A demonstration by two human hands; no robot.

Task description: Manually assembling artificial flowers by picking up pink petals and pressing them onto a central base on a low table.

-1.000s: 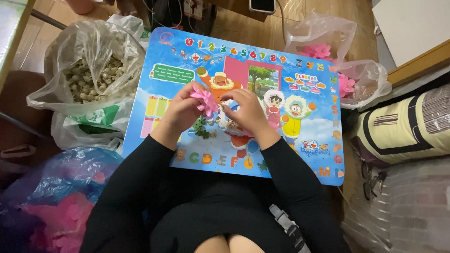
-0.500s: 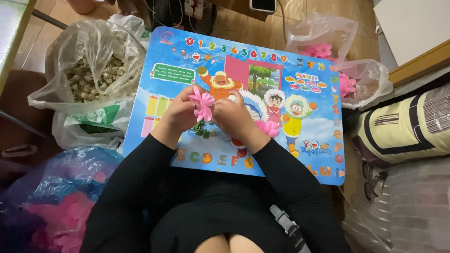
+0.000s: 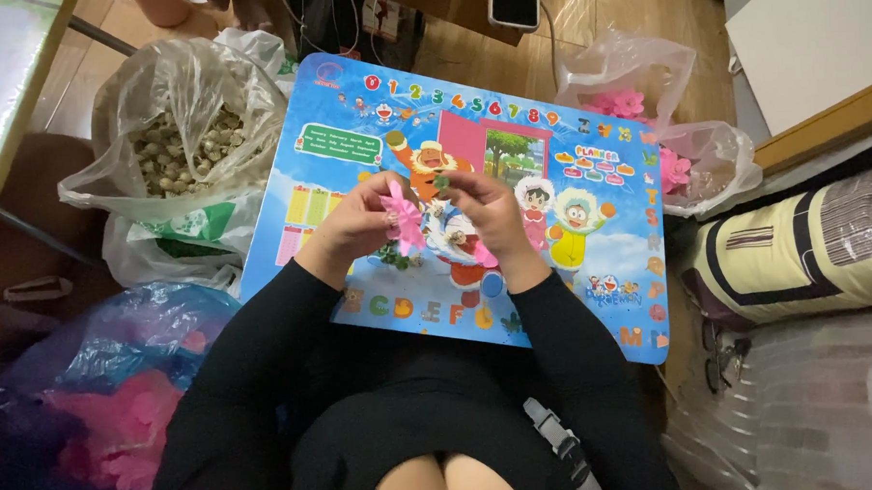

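Note:
My left hand (image 3: 356,224) pinches a pink flower-shaped plastic piece (image 3: 403,220) above a blue cartoon-printed lap board (image 3: 572,269). My right hand (image 3: 490,210) is close beside it, fingertips holding a small dark green piece (image 3: 441,183) just above the flower. Both hands meet over the middle of the board. A few small green bits (image 3: 395,258) lie on the board under my left hand. Black sleeves cover both arms.
A clear bag of small beige pieces (image 3: 177,148) sits at the left. A blue bag with pink pieces (image 3: 114,420) lies at lower left. Two clear bags with pink flowers (image 3: 644,107) sit at the upper right. A phone (image 3: 515,3) lies beyond the board, folded bedding (image 3: 794,252) at right.
Both hands have shifted slightly away from my body on the board. My right hand has lifted up beside the pink flower, now holding a green piece at its fingertips.

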